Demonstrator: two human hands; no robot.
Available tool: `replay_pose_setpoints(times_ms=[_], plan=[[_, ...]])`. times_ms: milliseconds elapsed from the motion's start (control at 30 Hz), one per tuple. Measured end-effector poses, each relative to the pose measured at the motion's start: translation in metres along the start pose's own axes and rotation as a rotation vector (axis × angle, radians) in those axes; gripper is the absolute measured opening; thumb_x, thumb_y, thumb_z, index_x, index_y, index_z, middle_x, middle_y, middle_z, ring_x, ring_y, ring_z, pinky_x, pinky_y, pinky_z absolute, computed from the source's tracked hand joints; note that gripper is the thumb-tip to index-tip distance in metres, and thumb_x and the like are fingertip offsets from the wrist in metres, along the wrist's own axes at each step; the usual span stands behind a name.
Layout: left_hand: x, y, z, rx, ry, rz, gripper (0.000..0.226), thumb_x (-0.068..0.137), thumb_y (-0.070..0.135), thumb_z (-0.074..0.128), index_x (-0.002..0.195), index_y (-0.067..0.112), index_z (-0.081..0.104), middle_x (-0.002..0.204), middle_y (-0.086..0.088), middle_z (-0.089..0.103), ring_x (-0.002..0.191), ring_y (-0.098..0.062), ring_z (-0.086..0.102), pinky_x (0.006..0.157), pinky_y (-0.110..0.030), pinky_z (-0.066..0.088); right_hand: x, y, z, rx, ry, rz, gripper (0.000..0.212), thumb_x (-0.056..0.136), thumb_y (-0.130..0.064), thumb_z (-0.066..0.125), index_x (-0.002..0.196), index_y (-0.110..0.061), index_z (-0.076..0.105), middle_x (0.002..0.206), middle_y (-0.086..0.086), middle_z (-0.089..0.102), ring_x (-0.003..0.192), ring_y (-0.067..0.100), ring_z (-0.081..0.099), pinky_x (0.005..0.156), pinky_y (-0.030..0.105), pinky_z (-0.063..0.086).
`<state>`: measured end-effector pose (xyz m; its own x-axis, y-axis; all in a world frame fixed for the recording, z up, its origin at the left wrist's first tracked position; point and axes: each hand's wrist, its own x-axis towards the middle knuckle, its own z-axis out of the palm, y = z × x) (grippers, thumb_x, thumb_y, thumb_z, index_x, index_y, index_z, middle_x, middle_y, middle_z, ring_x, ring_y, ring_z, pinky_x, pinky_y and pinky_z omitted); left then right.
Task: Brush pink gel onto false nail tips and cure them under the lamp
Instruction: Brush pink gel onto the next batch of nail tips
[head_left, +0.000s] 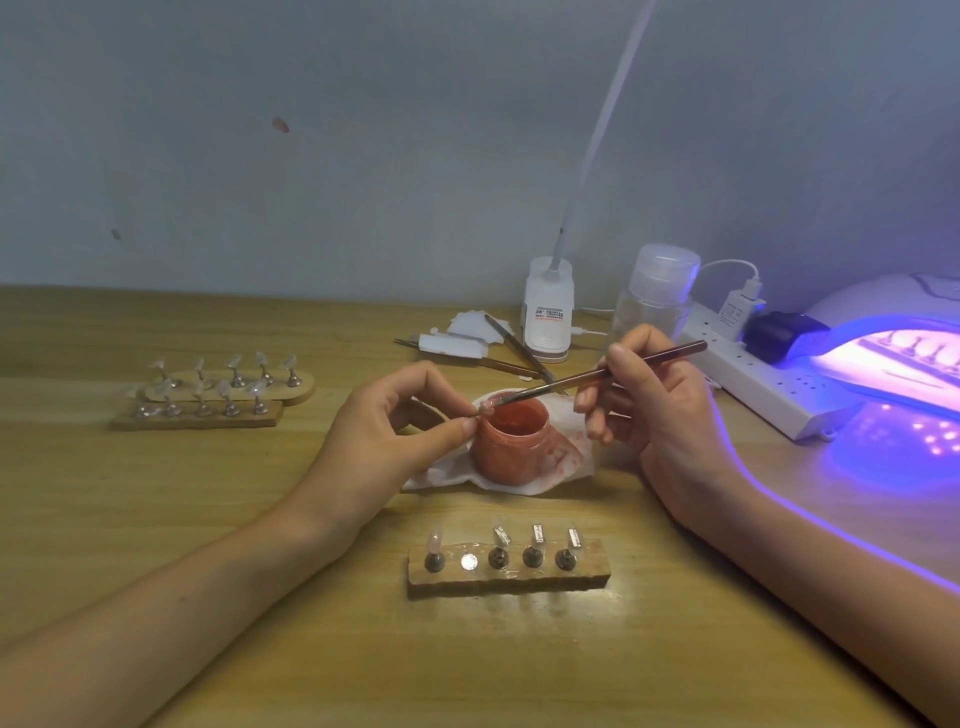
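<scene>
Pinches a tip (486, 409) over the pot (511, 447) with the left hand (395, 431); grips the brush (623, 366) in the right hand (649, 400), bristles on the tip. Seems mid-coating. Probably calls next for even strokes, then reseating in the holder's (509, 579) bare slot.

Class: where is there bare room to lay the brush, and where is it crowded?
Free: wood between the far stands and left hand, and in front of the near stand. Crowded: behind the gel jar: tweezers, bottle, power strip; curing lamp fills the right.
</scene>
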<state>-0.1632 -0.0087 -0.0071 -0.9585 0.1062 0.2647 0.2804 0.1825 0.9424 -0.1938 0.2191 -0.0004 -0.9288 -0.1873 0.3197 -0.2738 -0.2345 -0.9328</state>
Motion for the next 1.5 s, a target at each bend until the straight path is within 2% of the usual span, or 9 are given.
replay_pose_setpoints(times_ms=[133,233,600,767,900,1067,1233,1367,1500], plan=[[0.0007,0.0002,0.0008,-0.017,0.002,0.003,0.01,0.083,0.008,0.074,0.079,0.014,0.067,0.076,0.004,0.069,0.068,-0.005,0.061,0.054,-0.019,0.048,0.0006,0.0015,-0.0027,-0.012,0.077,0.019,0.019,0.09,-0.034,0.06,0.073,-0.027,0.056,0.066,0.007,0.066,0.05,0.012,0.055,0.047,0.018,0.046],[-0.0001,0.0003,0.0008,-0.017,0.003,0.011,0.009,0.083,0.005,0.073,0.081,0.011,0.067,0.077,0.005,0.069,0.069,-0.004,0.061,0.056,-0.018,0.048,0.0005,0.0015,-0.0033,0.01,0.034,0.009,0.02,0.092,-0.036,0.06,0.078,-0.024,0.055,0.068,0.008,0.067,0.049,0.013,0.055,0.047,0.019,0.045],[0.0005,-0.0014,0.0007,-0.01,0.002,0.02,0.01,0.084,0.005,0.074,0.081,0.011,0.067,0.079,0.006,0.069,0.071,-0.005,0.061,0.057,-0.017,0.048,0.0005,0.0009,-0.0006,-0.028,0.016,0.008,0.019,0.093,-0.034,0.059,0.074,-0.029,0.057,0.07,0.008,0.068,0.048,0.014,0.055,0.047,0.019,0.044],[0.0,-0.0023,-0.0004,-0.005,0.0,0.019,0.013,0.083,0.009,0.074,0.078,0.018,0.068,0.077,0.006,0.069,0.071,-0.006,0.062,0.057,-0.02,0.05,0.0015,0.002,-0.0034,-0.007,0.102,0.016,0.029,0.098,-0.027,0.057,0.068,-0.031,0.057,0.066,0.006,0.066,0.047,0.013,0.052,0.046,0.018,0.043],[-0.0001,-0.0021,0.0002,0.013,0.004,0.03,0.013,0.083,0.011,0.074,0.079,0.021,0.068,0.078,0.002,0.07,0.069,-0.008,0.062,0.057,-0.021,0.049,0.0016,0.0023,-0.0022,-0.011,0.018,0.008,0.019,0.093,-0.033,0.058,0.075,-0.027,0.056,0.07,0.008,0.068,0.048,0.014,0.054,0.047,0.019,0.044],[-0.0002,-0.0016,0.0004,0.008,0.008,0.037,0.01,0.083,0.011,0.074,0.08,0.018,0.068,0.074,0.002,0.069,0.065,-0.007,0.062,0.055,-0.021,0.049,0.0024,0.004,-0.0052,0.001,0.094,0.036,0.02,0.092,-0.034,0.06,0.079,-0.021,0.053,0.068,0.006,0.067,0.047,0.012,0.053,0.045,0.017,0.043],[-0.0012,-0.0023,0.0001,-0.001,0.008,0.051,0.012,0.083,0.009,0.074,0.079,0.018,0.068,0.072,0.002,0.069,0.065,-0.007,0.062,0.054,-0.022,0.049,0.0028,0.0041,-0.0032,-0.013,0.007,0.017,0.022,0.088,-0.042,0.062,0.081,-0.022,0.054,0.071,0.008,0.069,0.048,0.013,0.054,0.045,0.018,0.043],[0.0002,-0.0021,0.0007,-0.002,0.001,0.063,0.012,0.082,0.008,0.074,0.079,0.019,0.068,0.068,0.006,0.067,0.062,-0.005,0.06,0.053,-0.021,0.047,0.0033,0.0056,-0.0057,-0.011,0.085,0.034,0.021,0.088,-0.037,0.06,0.081,-0.02,0.052,0.069,0.006,0.068,0.046,0.012,0.053,0.043,0.018,0.043],[0.0009,-0.0035,0.0005,0.003,-0.01,0.073,0.015,0.084,0.007,0.073,0.079,0.02,0.068,0.069,0.005,0.067,0.062,-0.004,0.06,0.052,-0.022,0.048,0.0033,0.0047,-0.0044,0.006,0.018,0.002,0.026,0.086,-0.041,0.063,0.083,-0.017,0.051,0.069,0.008,0.068,0.047,0.013,0.053,0.045,0.018,0.043]])
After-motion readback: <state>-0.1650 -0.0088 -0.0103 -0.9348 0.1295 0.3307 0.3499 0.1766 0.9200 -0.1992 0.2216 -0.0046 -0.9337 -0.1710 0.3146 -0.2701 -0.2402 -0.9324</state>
